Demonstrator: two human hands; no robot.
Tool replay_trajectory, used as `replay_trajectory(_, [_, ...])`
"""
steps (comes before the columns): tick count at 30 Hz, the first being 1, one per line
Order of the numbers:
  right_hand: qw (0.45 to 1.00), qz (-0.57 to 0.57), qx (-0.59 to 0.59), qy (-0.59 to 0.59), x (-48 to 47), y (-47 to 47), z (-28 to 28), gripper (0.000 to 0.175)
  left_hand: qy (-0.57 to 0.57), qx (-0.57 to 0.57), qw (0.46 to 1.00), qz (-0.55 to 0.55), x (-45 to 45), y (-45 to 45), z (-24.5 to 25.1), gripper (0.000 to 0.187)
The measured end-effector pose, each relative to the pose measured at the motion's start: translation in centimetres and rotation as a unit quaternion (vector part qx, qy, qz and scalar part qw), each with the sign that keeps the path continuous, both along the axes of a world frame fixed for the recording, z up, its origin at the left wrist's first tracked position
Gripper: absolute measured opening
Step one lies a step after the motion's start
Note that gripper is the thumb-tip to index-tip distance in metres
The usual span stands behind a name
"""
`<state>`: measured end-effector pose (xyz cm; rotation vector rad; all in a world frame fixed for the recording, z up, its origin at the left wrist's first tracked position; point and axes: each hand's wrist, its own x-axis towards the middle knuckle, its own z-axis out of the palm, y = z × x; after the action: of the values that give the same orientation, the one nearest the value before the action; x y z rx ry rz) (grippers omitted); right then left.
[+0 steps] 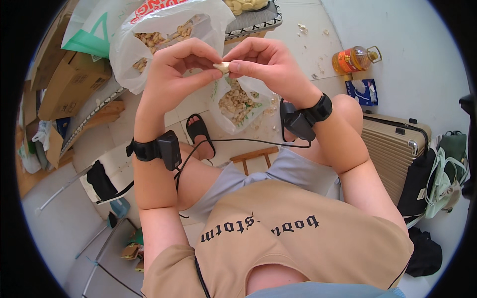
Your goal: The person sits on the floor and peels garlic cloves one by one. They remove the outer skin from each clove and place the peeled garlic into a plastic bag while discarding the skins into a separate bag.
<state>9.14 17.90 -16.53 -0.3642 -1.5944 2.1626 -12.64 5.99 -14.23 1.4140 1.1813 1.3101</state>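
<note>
A pale garlic clove [223, 67] is pinched between the fingertips of both hands, high in the middle of the view. My left hand [182, 67] holds its left end, and my right hand [261, 63] grips its right end between thumb and fingers. Behind my left hand, a large white plastic bag [125, 44] stands open with many unpeeled cloves [151, 40] in it. Below the hands, a smaller clear plastic bag [223, 121] on the floor contains papery skins [236, 102]. At the top edge, peeled cloves [244, 5] lie partly cut off by the frame. Each wrist wears a black strapped device.
A black cable hangs between the wrists. Skin scraps [302, 29] lie on the tiled floor. An oil bottle [350, 60], a blue box [361, 92] and a ribbed suitcase [391, 138] stand at right. Cardboard boxes [74, 85] are at left, a wooden stool [257, 154] between the legs.
</note>
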Motion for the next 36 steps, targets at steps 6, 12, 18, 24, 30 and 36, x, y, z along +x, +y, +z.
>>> replay_trajectory(6, [0.999,-0.022,0.012,0.028,0.3,0.6,0.1,0.016,-0.008,0.061,0.997,0.050,1.1,0.5,-0.2,0.025])
replay_trajectory(12, [0.991,-0.087,0.098,0.015,0.4,0.3,0.1,0.013,0.112,0.131,0.983,0.069,1.7,1.1,-0.8,0.024])
replay_trajectory(18, [0.994,-0.102,0.037,0.001,1.0,0.5,0.3,0.017,0.187,0.155,0.963,0.119,3.2,1.2,-0.1,0.026])
replay_trajectory(24, [0.996,-0.063,-0.055,-0.035,1.3,0.8,0.6,0.017,0.290,0.206,0.921,0.161,4.1,1.3,0.1,0.024])
replay_trajectory(30, [0.991,-0.020,-0.126,-0.049,2.0,0.9,1.1,0.017,0.365,0.252,0.883,0.156,4.0,1.3,0.1,0.016])
replay_trajectory(36, [0.963,0.051,-0.259,-0.063,2.4,1.3,0.8,0.013,0.410,0.253,0.868,0.119,4.1,1.4,0.4,0.016])
